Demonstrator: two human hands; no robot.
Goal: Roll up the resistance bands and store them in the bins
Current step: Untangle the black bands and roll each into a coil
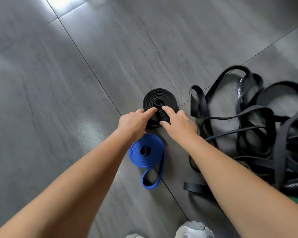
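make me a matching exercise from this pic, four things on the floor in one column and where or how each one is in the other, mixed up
Things
1. black roll
2. blue roll
3. loose black bands
4. grey shoe

Place or state
a. tangled heap on the right
b. at the bottom edge of the view
c. coiled, left hand and right hand touching it
d. coiled, a loop of tail sticking out

Pairs: 1-c, 2-d, 3-a, 4-b
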